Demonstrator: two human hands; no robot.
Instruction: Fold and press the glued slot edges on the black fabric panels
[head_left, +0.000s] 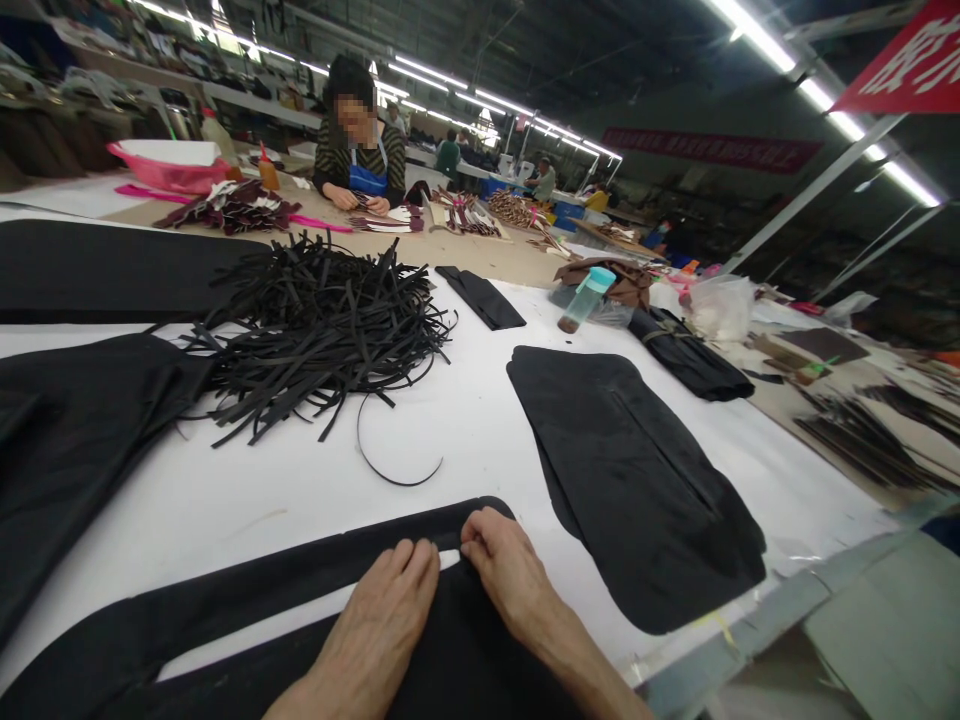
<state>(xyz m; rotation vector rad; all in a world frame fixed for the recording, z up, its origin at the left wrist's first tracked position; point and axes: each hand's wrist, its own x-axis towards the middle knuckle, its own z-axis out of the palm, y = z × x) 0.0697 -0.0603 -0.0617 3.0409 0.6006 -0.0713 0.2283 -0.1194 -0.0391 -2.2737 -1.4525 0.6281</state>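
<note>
Our left hand rests half-curled, grip unclear, while our right hand pinches the black round-cornered sheet panel, whose slot, seemingly cut, gapes unclosed between and leftward.

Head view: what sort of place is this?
Probably a leather or fabric goods workshop: a heap of black strips and layered black panels lie on the white worktable, and beyond them a co-worker in a blue apron leans over cut pieces.

White surface: passable between strip pile and right panels.
Near: blocked by black panel, left hand, right hand.
</note>
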